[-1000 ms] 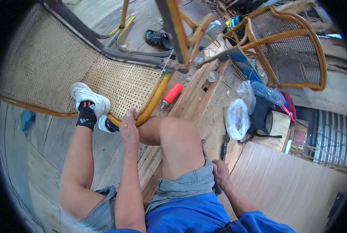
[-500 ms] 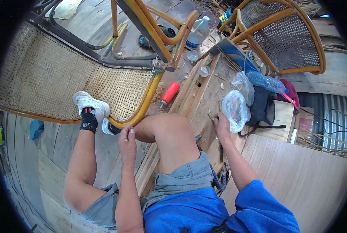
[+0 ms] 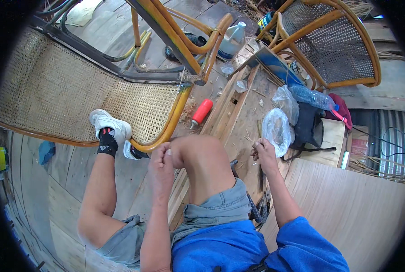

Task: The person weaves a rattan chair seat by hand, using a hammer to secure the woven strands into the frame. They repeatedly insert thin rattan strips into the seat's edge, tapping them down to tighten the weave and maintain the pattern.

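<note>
Beside the knee: 2 hands | 2 cane chairs | 1 red bottle

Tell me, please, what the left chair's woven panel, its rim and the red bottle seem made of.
Woven panel: probably cane, fairly matte; pale strands form an open mesh.
Rim: likely glossy rattan or bent wood, being rounded and shiny.
Red bottle: seemingly smooth plastic, by its even colour.

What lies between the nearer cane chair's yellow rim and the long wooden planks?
In the head view, a red bottle and shavings lie between the yellow rim and the planks.
</note>
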Demonstrator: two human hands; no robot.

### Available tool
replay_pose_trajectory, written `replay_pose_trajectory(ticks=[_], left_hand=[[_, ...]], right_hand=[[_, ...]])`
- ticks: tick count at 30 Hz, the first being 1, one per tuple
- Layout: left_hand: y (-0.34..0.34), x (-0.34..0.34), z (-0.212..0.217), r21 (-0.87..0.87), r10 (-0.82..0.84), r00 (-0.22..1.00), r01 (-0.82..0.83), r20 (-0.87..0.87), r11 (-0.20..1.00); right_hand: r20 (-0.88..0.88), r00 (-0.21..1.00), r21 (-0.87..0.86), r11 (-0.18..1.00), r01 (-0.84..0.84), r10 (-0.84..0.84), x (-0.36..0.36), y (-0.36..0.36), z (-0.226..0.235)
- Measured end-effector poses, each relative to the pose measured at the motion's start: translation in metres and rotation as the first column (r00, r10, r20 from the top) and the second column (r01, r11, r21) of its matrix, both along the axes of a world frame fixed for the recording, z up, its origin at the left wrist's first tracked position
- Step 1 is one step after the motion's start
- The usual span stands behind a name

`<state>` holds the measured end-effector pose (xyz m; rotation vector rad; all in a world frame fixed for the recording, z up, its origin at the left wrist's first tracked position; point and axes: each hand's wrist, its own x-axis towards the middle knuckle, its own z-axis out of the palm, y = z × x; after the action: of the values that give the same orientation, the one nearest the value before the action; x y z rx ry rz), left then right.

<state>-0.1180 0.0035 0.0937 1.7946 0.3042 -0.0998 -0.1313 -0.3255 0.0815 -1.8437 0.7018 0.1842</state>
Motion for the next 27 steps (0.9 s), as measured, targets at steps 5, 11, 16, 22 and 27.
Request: replay_pose_trajectory(ticks=[5,11,16,22,27], left_hand=[[-0.041,0.01,0.045,-0.118,-0.136,0.986,0.147,0.098,0.982],[-0.085,0.029,0.065,-0.735,-0.352,0.907,0.074,-0.231,0.674],[-0.076,0.029,0.042,-0.82,-0.249,0.91,-0.147,-0.331,0.552],[-0.074,0.024,0.031,-0.845,-0.165,0.922,-0.235,-0.35,0.48],[-0.068,0.03,0.026,-0.793,-0.024,0.93,-0.299,-0.366,0.531]], right_hand=[[-0.03,0.998,0.348,0.935,0.064,-0.058,0.007,0.042,0.045],[0.103,0.983,0.304,0.936,-0.176,0.151,0.015,0.089,0.077],[0.13,0.973,0.201,0.956,-0.216,0.193,0.018,0.114,0.077],[0.334,0.812,-0.33,0.866,-0.375,0.479,0.018,0.121,0.057],[0.181,0.983,0.289,0.956,-0.044,-0.009,0.016,0.13,0.053]])
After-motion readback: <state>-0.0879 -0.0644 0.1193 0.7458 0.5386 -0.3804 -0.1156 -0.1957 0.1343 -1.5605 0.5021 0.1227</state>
